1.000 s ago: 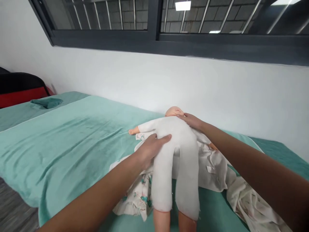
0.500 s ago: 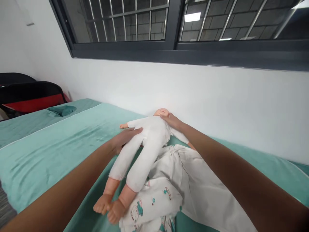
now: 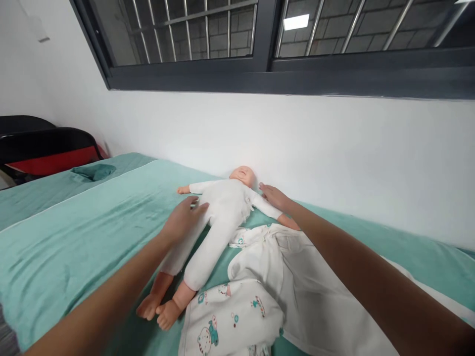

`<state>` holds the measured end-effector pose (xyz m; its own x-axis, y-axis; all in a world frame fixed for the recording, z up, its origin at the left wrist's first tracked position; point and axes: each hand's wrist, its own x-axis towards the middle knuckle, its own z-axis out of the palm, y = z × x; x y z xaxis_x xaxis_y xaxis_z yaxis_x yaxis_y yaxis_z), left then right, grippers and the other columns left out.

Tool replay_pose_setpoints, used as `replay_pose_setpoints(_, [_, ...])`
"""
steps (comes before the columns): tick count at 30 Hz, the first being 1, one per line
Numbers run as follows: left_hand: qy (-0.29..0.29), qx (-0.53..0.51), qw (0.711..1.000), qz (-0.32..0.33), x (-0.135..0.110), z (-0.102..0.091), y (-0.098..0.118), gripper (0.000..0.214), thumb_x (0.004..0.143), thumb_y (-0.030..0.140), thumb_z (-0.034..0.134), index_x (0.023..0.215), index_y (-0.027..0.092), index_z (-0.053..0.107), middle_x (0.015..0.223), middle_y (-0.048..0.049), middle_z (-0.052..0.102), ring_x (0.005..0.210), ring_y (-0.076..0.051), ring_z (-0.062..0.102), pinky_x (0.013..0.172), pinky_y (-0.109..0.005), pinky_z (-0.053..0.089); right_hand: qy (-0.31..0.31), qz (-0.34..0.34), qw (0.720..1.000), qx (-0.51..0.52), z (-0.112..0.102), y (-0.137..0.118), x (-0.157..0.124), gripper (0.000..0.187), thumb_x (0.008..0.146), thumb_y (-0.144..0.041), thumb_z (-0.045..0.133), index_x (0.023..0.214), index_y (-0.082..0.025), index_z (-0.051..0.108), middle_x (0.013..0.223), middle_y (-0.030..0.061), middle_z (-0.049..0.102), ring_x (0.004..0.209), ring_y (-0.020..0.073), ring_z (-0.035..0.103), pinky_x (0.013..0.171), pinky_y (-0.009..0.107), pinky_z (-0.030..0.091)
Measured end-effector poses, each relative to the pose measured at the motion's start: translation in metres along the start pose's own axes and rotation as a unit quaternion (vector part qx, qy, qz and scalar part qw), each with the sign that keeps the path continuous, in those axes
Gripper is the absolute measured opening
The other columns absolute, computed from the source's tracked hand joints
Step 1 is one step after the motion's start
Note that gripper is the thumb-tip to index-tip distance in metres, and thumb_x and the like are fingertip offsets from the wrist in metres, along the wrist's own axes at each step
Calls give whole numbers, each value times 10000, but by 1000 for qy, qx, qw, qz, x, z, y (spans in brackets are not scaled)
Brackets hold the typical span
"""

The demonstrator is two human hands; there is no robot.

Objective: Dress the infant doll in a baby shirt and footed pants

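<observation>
Baby doll (image 3: 226, 202): face-up on green bedsheet (image 3: 111, 222)
Left hand (image 3: 184, 217): grip wide, over hip
Right hand (image 3: 275, 196): grip loosely parted, beside head

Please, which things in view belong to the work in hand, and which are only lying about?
In the work:
- doll: left hand at its hip, right hand near its shoulder
- printed white cloth beside it, probably

Only lying about:
- crumpled dark green cloth
- black-and-red object, unclear what

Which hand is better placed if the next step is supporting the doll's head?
Probably the right hand: it is close beside the head of the doll. The left hand is farther off, down by the hip.
</observation>
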<state>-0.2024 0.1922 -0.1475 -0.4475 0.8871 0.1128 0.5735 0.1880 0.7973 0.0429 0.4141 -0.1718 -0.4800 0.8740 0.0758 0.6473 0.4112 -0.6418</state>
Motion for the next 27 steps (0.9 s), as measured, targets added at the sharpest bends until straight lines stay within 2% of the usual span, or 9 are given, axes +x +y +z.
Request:
replay_pose_setpoints(2, [32,53,991,121,-26,5,7,438,895,497,535,1182,180,632,1328,-134,619,1303,-312,520,1139,-479,371,-16,32,999,-22,-19,22,-28,715,974,-649,148,966,-150,659,894,130,728,782,213,668,738,323,520])
replay_pose_setpoints(5, [-108,101,955,259,-77,17,14,338,883,492,592,1078,227,670,1358,-92,605,1357,-276,467,1163,-443,360,-43,61,995,-73,-51,44,-79,653,944,-680,239,784,-190,641,775,91,705,707,207,646,692,320,496])
replay_pose_setpoints(8, [-263,165,899,309,-116,29,17,392,763,490,743,1020,201,676,1469,-115,516,1471,-329,312,1177,-468,346,-81,56,983,-158,-79,51,-129,473,860,-652,485,714,-223,622,772,61,696,724,231,632,648,324,451])
replay_pose_setpoints(11, [-299,196,871,337,-128,38,27,249,828,350,690,1011,184,656,1493,-130,488,1500,-325,257,1182,-493,331,-109,29,967,-227,-94,42,-169,224,788,-469,656,804,-245,648,876,50,711,805,253,641,660,319,425])
replay_pose_setpoints(15, [-242,192,850,427,-131,52,66,105,876,259,620,966,207,635,1605,-102,318,1533,-322,137,1190,-539,295,-87,-55,956,-275,-99,3,-224,172,941,-357,499,949,-255,638,1033,43,688,925,221,630,729,303,404])
replay_pose_setpoints(17, [-199,196,830,482,-137,61,90,74,857,212,628,931,205,626,1638,-96,234,1530,-335,126,1205,-567,242,-64,-164,918,-355,-98,-25,-258,249,1003,-336,393,987,-240,622,1029,48,669,789,178,617,627,285,358])
replay_pose_setpoints(21, [-168,241,783,548,-156,69,125,145,864,141,557,977,217,605,1371,-112,547,1282,-307,509,1096,-547,381,-55,-230,861,-451,-105,-70,-327,186,960,-168,431,977,-238,602,998,33,668,603,137,545,504,295,214])
replay_pose_setpoints(24, [-119,295,796,514,-171,62,134,225,901,110,423,1005,220,590,1011,-75,643,877,-247,636,758,-409,517,-37,-126,917,-377,-119,-81,-365,126,966,-241,461,986,-245,585,967,35,684,636,155,586,514,283,281])
replay_pose_setpoints(27, [-28,248,844,474,-190,54,137,224,919,140,399,1032,225,572,1010,-76,639,789,-229,630,624,-347,475,0,36,975,-218,-128,-76,-388,182,938,-371,522,1077,-272,585,1010,47,703,729,196,644,608,302,436])
